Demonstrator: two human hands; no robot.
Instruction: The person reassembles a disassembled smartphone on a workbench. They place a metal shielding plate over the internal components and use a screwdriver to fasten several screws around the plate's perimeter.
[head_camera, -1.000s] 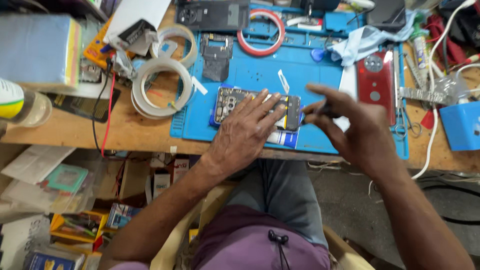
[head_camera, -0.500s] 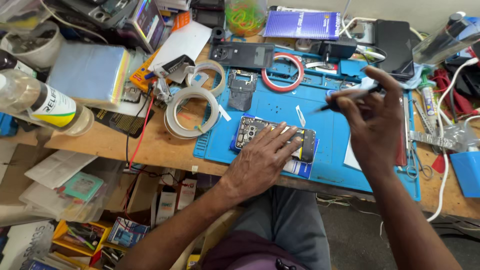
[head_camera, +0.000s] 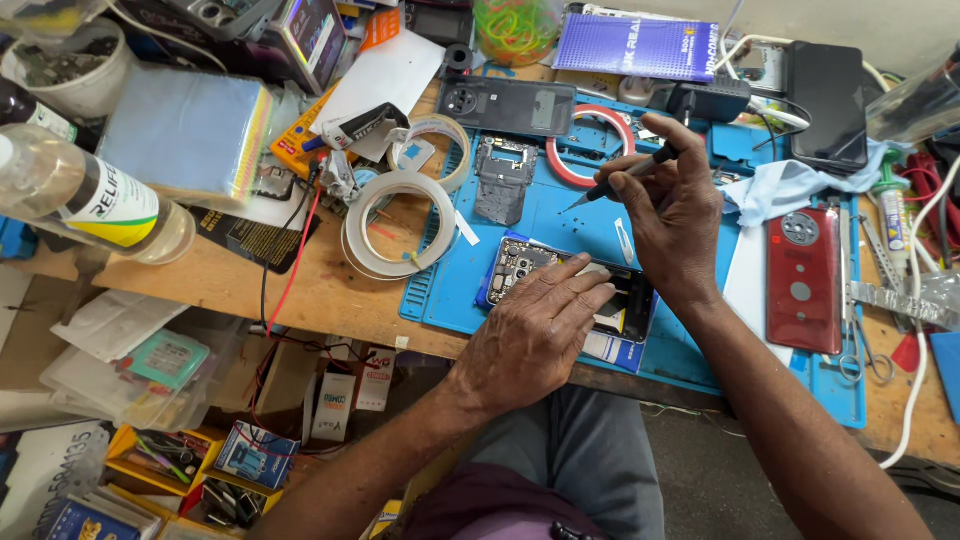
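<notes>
Right hand (head_camera: 675, 215) has lifted its slim black screwdriver (head_camera: 622, 178) beyond the opened phone (head_camera: 560, 285), whose long axis runs left-right under the flat left hand (head_camera: 535, 335).

Both forearms are bare; no sleeve shows on them and no watch, ring or bracelet is seen. The left hand (head_camera: 535, 335) is broad, with short nails and clear wrinkles over the knuckles and the back. The right hand (head_camera: 672, 215) shows the same creased knuckles and raised tendons. Below the blue mat (head_camera: 560, 215), at the bottom edge of the view, the person wears grey trousers (head_camera: 590, 450). Nearer than the trousers a purple garment (head_camera: 500, 510) covers the body, with a small dark clip or cord end on it.
</notes>
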